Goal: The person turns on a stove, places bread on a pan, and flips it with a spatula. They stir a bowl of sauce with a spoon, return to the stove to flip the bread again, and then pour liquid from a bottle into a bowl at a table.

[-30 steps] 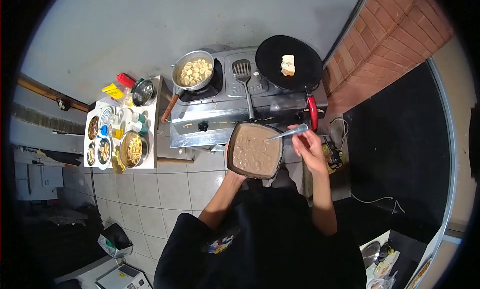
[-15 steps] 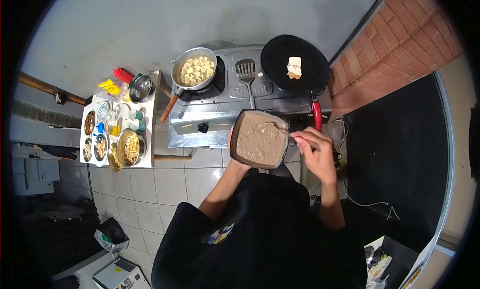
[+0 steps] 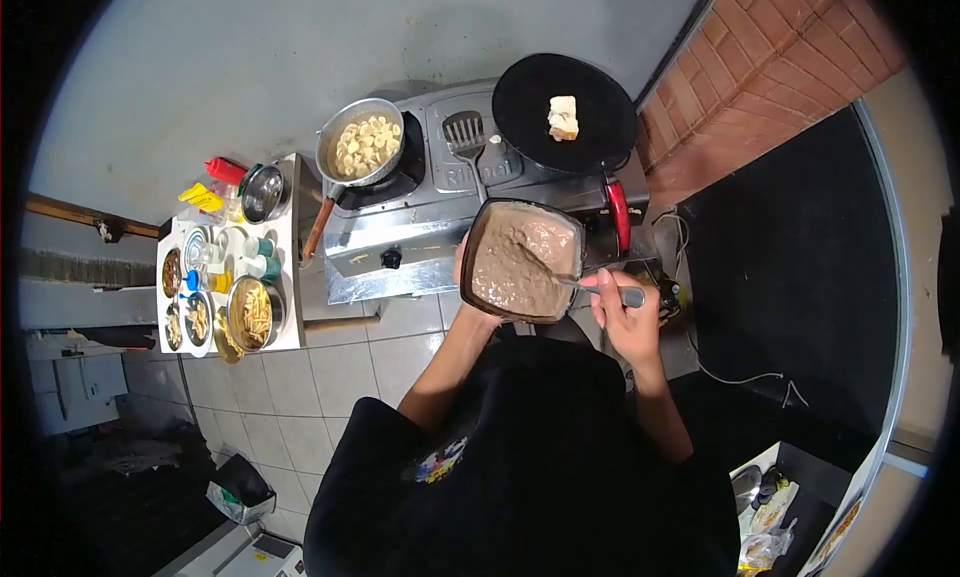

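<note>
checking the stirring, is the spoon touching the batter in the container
Touching. The head view shows the spoon, gripped by the right hand, with its bowl end sunk into the brown batter inside the container.

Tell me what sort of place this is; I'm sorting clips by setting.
Likely a small cooking stall or kitchen: a metal stove with a flat black pan, a pot of banana slices, and a side table of ingredient bowls.

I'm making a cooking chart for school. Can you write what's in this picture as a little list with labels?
left hand: holds the square container from below
right hand: grips a spoon, its tip in the batter
batter: brown and lumpy, fills the container
stove: carries a pot of banana slices, a spatula and a black pan
black pan: holds one pale block of food
</note>
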Motion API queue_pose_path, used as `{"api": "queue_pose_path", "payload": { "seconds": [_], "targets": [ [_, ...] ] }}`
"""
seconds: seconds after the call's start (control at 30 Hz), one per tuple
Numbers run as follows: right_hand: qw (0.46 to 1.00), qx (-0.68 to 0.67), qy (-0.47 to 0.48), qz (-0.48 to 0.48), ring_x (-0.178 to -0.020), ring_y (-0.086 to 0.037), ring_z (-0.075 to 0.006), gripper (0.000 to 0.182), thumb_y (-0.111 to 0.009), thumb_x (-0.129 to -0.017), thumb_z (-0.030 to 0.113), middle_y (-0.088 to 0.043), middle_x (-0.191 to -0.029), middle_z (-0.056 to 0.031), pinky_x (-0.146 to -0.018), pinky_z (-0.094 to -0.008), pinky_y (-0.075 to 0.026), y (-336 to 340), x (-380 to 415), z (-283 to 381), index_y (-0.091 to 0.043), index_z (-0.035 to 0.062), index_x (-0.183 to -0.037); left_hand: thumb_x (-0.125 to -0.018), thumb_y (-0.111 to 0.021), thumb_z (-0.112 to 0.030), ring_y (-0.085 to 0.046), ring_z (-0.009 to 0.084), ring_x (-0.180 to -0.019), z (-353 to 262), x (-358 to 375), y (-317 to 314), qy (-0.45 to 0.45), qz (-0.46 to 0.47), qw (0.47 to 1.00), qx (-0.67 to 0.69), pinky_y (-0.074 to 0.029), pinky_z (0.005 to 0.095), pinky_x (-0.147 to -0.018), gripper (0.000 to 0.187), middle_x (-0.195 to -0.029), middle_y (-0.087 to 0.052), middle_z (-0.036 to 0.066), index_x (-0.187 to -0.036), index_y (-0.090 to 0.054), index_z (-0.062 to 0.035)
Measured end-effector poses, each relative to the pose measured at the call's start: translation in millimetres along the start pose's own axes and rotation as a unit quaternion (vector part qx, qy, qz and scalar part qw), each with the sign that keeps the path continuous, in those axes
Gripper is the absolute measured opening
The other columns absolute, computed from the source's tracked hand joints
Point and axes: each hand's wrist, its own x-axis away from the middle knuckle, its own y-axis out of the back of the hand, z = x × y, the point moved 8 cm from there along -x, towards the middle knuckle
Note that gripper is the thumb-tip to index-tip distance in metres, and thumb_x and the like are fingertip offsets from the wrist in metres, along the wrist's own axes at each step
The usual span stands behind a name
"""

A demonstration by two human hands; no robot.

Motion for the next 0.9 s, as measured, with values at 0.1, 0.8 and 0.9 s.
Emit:
{"api": "queue_pose_path", "payload": {
  "seconds": [0.1,0.8,0.9],
  "targets": [
    [0.997,-0.056,-0.042,-0.034,-0.045,-0.043,-0.0039,0.031,-0.049,-0.098,0.020,-0.049,-0.056,0.0007,-0.041,-0.0206,-0.031,6,0,2,-0.064,-0.0044,-0.086,-0.091,-0.041,-0.051,-0.055,0.0318,-0.112,1,2,-12,0.005,0.033,0.999,-0.005,-0.043,0.0477,-0.098,0.055,-0.125,-0.056,0.012,-0.125,-0.054,-0.0090],
    [0.993,0.041,0.088,0.060,-0.050,-0.046,-0.0047,0.021,-0.050,-0.094,0.005,-0.051,-0.059,-0.0013,-0.046,-0.0211,-0.034,14,-12,28,-0.066,-0.0058,-0.085,-0.091,-0.040,-0.047,-0.056,0.0318,-0.110,8,6,-25,-0.017,0.025,0.999,0.010,-0.044,0.0473,-0.096,0.053,-0.122,-0.058,0.014,-0.122,-0.056,-0.0066],
    [0.998,-0.013,0.024,0.064,-0.048,-0.045,-0.0049,0.020,-0.052,-0.095,0.007,-0.051,-0.058,-0.0019,-0.045,-0.0207,-0.035,14,-21,13,-0.065,-0.0054,-0.086,-0.092,-0.037,-0.049,-0.056,0.0308,-0.109,1,13,-20,-0.053,0.038,0.998,0.012,-0.044,0.0467,-0.096,0.054,-0.121,-0.058,0.013,-0.122,-0.055,-0.0070]
  ]
}}
